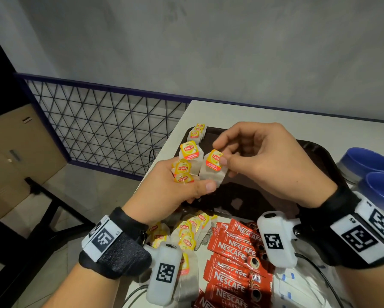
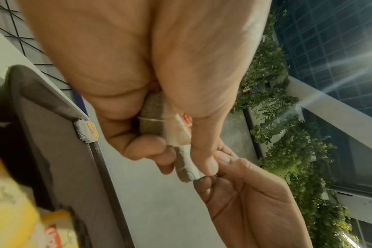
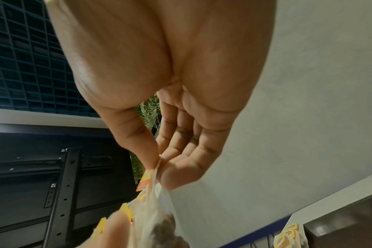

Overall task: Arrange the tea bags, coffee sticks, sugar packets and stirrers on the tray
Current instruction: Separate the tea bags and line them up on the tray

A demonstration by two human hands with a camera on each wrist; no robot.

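Observation:
Above the dark brown tray (image 1: 319, 156), my left hand (image 1: 197, 185) grips a small bunch of Lipton tea bags (image 1: 183, 172) between thumb and fingers. My right hand (image 1: 221, 155) pinches the yellow-red tag of one tea bag (image 1: 213, 172) at the edge of that bunch. In the right wrist view thumb and forefinger (image 3: 146, 157) close on the tag (image 3: 145, 181). The left wrist view has the bunch (image 2: 159, 120) inside my curled fingers. More tea bags (image 1: 196, 132) lie in a row at the tray's far-left corner.
Loose tea bags (image 1: 186, 232) are piled on the white table (image 1: 275, 116) in front of the tray, beside red Nescafe sticks (image 1: 235, 252) and white sugar packets (image 1: 291, 283). Two blue-lidded jars (image 1: 368, 163) stand right of the tray. A wire-mesh railing (image 1: 102, 125) runs along the left.

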